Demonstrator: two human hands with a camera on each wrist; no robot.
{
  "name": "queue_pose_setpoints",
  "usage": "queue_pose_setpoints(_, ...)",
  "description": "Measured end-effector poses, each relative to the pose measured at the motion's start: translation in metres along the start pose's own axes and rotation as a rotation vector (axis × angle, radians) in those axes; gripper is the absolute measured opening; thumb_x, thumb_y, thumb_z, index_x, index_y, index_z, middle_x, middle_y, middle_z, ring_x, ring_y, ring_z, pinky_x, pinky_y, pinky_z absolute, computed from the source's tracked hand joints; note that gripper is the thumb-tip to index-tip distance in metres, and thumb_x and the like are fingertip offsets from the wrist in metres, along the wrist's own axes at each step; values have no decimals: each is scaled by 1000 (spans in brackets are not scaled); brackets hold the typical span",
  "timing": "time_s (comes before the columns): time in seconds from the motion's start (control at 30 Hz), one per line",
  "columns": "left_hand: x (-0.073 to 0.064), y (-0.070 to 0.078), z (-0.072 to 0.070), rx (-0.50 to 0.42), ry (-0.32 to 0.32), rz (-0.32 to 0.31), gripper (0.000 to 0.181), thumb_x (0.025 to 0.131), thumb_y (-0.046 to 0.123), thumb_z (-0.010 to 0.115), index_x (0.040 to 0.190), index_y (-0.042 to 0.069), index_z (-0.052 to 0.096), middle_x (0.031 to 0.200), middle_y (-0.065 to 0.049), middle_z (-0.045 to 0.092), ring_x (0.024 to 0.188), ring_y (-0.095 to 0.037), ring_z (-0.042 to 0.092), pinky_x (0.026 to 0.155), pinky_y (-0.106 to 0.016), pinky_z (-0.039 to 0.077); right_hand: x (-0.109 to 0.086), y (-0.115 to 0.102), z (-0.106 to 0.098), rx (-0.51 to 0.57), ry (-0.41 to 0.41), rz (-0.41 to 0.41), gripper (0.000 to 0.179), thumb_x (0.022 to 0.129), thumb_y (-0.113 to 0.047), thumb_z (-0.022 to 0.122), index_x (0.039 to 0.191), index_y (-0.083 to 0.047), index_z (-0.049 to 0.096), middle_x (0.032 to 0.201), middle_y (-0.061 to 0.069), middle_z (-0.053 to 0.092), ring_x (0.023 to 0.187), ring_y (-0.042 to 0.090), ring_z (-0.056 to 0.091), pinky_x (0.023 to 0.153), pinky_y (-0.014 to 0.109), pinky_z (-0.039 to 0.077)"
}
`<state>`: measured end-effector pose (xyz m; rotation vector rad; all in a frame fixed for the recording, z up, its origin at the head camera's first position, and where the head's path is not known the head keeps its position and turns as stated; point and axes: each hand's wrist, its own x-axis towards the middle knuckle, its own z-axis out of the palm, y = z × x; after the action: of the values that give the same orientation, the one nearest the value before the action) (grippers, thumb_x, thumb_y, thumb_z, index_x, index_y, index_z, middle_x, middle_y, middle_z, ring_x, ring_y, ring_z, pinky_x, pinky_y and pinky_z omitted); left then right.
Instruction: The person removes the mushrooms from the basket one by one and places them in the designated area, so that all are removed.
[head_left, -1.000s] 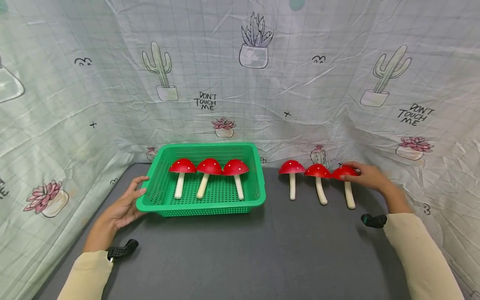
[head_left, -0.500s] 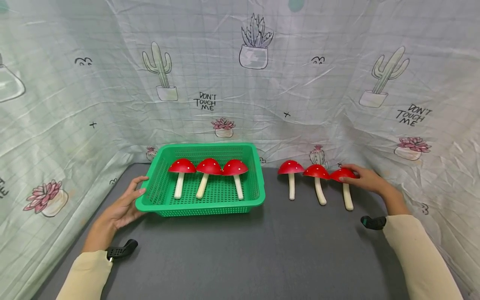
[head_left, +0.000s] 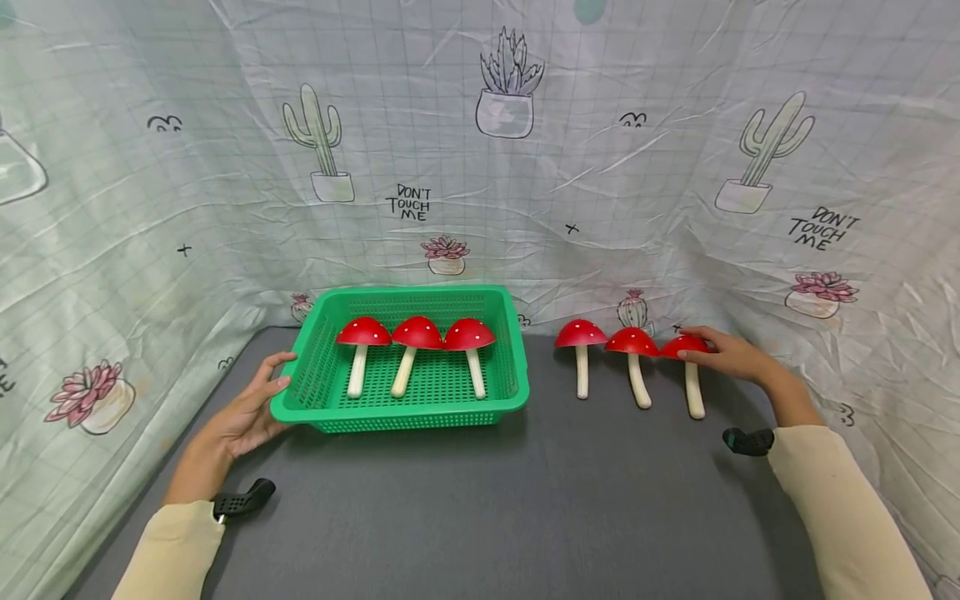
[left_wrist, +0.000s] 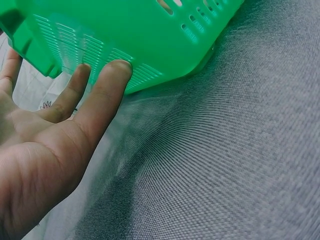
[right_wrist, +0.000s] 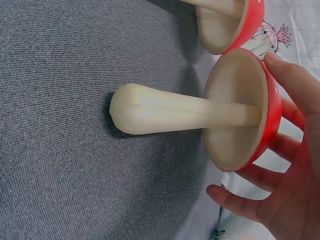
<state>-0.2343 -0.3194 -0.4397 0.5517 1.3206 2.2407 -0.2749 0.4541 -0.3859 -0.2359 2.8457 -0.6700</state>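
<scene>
A green perforated plastic basket (head_left: 401, 419) stands left of centre, holding three toy mushrooms with white-dotted red caps and pale stems. My left hand (head_left: 251, 412) is at its left end; in the left wrist view the extended fingers (left_wrist: 109, 82) touch the outer wall. On the dark table to the right, three more mushrooms form a row with stems pointing toward me. My right hand (head_left: 731, 354) holds the rightmost mushroom (right_wrist: 165, 112) by its cap, thumb on one side and fingers behind. The middle mushroom (head_left: 633, 343) sits right beside it, cap edges meeting. The leftmost mushroom (head_left: 581, 333) is nearest the basket.
A pale cloth printed with cacti (head_left: 321, 137) hangs behind and along both sides, meeting the grey table (head_left: 480, 508) just behind the basket and the row of mushrooms. Black wrist devices (head_left: 245, 500) sit at both cuffs.
The right hand and the mushroom it holds have shifted very slightly left, with the stem's angle barely altered. The whole head view drifts a little. The left hand and basket stay put.
</scene>
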Motion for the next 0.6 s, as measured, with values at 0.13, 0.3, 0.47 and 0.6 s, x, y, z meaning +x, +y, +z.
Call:
queue_pose_setpoints(0.13,0,0,0,17,5,-4,36,112,11,22,139,35,26,126,-3,56,102,-17,67,87,-36,57,1,-1,-3,-20,-7,19,79,100,-51,57,150,5,34,142,37,42,122,52,45,98,67,43)
queue_pose_setpoints(0.3,0,-1,-1,18,1,-3,35,112,12,24,139,35,26,127,-3,56,102,-17,67,87,-37,57,6,-8,-7,-63,29,-23,74,101,-48,58,149,4,37,146,36,41,124,55,46,96,68,45)
queue_pose_setpoints(0.47,-1,-2,-3,12,-18,0,36,112,11,21,139,35,26,127,-4,56,102,-18,67,88,-37,56,4,-36,-14,-92,110,-114,64,102,-40,61,147,2,44,147,32,43,126,55,47,98,69,42)
queue_pose_setpoints(0.6,1,-2,-3,21,-4,1,36,112,11,21,139,34,26,124,-4,57,99,-17,67,87,-36,56,0,-68,-16,-144,161,-170,60,101,-38,63,146,-2,47,146,29,46,126,51,49,100,69,41)
